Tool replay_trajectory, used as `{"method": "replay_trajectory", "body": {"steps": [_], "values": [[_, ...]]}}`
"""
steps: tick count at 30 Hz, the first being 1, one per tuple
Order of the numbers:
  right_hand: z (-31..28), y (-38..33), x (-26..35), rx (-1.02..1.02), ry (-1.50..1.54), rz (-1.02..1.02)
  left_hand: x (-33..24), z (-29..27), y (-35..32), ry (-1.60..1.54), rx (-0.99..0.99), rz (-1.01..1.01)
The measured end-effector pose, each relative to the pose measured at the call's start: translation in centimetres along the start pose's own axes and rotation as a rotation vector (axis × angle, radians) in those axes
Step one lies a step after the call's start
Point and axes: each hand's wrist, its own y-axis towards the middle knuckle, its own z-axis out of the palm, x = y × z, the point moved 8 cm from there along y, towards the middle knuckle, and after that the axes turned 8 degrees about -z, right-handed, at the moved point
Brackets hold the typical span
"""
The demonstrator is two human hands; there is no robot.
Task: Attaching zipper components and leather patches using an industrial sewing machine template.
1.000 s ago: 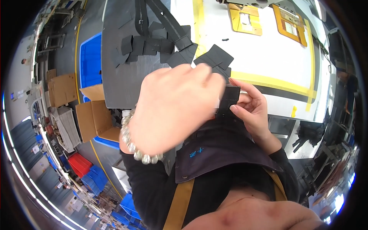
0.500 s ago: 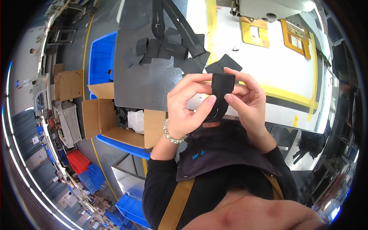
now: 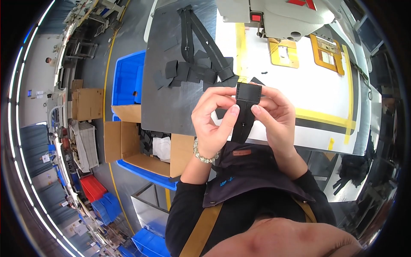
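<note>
In front of my chest, both hands hold a black zipper strip by its upper end. That end is covered by a square black fabric tab with stitching along its edges. My left hand pinches the left side between thumb and fingers, and my right hand grips the right side the same way. The strip hangs below the thumbs, its small metal puller facing up. Beyond my hands, more zipper strips lie joined in a V on the grey table, among several loose black fabric pieces.
At the far right stands a white sewing machine, with yellow templates on the white, yellow-taped work surface. Left of me, an opened cardboard box holds dark pieces and something white. A blue bin is behind it.
The whole view has shifted, so the table and box appear lower and further right. Both hands keep their pinch on the strip, whose lower part now shows more. My hands cover more of the loose pieces.
</note>
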Motion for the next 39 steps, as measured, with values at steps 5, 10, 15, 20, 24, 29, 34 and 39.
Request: {"method": "replay_trajectory", "body": {"steps": [5,10,15,20,24,29,34,39], "values": [[0.0,0.1,-0.1,0.023,0.063,0.009,0.3,0.2,0.5,-0.049,-0.018,-0.064],[-0.5,0.1,-0.8,-0.010,0.125,0.072,0.0,0.7,0.8,-0.039,0.008,-0.016],[-1.6,-0.1,-0.7,-0.073,0.153,0.040,0.1,1.9,0.9,0.044,0.063,0.009],[-3.0,-0.9,-1.3,-0.118,0.154,0.108,0.8,2.9,0.6,0.074,0.092,-0.018],[-4.2,-1.2,-1.3,-0.141,0.159,0.123,1.6,3.6,0.4,0.099,0.103,-0.071],[-5.2,-2.0,-1.2,-0.129,0.102,0.206,2.1,4.2,0.2,0.127,0.147,-0.056],[-6.0,-2.6,-1.0,-0.140,0.105,0.226,2.3,5.1,0.2,0.098,0.178,-0.068],[-6.3,-2.9,-1.0,-0.146,0.073,0.211,2.6,5.4,0.3,0.099,0.197,-0.082]]}}
